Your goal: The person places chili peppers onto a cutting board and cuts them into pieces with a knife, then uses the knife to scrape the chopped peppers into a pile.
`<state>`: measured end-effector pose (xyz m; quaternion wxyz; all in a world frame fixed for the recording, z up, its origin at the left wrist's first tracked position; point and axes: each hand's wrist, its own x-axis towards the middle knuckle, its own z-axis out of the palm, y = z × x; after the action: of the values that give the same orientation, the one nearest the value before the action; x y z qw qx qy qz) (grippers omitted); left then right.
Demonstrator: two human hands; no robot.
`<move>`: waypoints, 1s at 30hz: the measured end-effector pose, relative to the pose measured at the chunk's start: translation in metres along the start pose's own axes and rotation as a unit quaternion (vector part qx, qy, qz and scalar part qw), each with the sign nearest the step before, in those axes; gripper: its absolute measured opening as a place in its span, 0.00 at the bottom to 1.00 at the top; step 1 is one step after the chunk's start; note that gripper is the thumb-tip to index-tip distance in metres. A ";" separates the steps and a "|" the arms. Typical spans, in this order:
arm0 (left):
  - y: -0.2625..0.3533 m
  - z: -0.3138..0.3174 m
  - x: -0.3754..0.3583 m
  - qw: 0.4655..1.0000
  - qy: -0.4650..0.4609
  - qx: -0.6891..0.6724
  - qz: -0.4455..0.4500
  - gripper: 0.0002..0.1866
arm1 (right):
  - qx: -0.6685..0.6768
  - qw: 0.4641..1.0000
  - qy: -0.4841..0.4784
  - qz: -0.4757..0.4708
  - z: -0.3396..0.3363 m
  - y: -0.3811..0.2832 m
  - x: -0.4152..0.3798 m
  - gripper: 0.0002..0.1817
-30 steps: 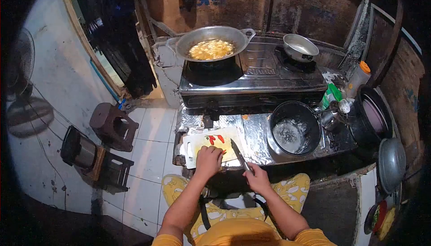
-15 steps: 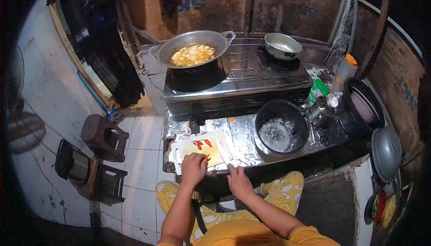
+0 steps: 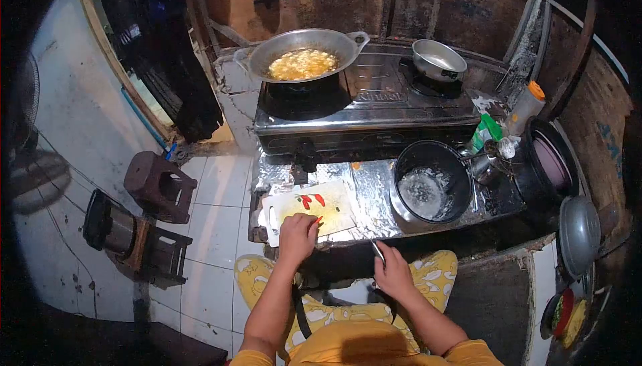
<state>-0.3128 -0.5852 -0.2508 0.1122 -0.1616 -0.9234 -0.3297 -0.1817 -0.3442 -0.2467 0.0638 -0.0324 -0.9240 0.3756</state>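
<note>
My left hand (image 3: 298, 233) is closed at the near edge of the white cutting board (image 3: 284, 205), pinching a red chili (image 3: 318, 221). Several more red chilies (image 3: 319, 200) lie on the board just beyond my fingers, over a yellowish stain. Off the counter's front edge, to the right of the board, my right hand (image 3: 393, 271) grips a knife (image 3: 378, 252). The blade points up and away from me, and its handle is mostly hidden in my fist.
Behind the board, a wok (image 3: 314, 38) of pale pieces in bubbling oil stands on a stove (image 3: 314, 115) beside a metal pan (image 3: 438, 62). A black pot (image 3: 431, 155) sits right of the board. Stools (image 3: 157, 182) stand on the left.
My right hand has drawn the knife off the board, moving right and toward me. My left hand still pinches the chili on the board. The camera view has shifted slightly.
</note>
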 end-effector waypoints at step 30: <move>-0.067 -0.082 -0.055 0.975 0.154 -0.090 -0.132 0.07 | 0.084 0.990 -0.110 -0.023 0.095 -0.073 0.039 0.22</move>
<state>-0.2787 -0.6993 -0.2447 0.1937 0.0046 -0.8747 -0.4442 -0.2346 -0.4577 -0.2593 -0.0273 0.0356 -0.8913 0.4512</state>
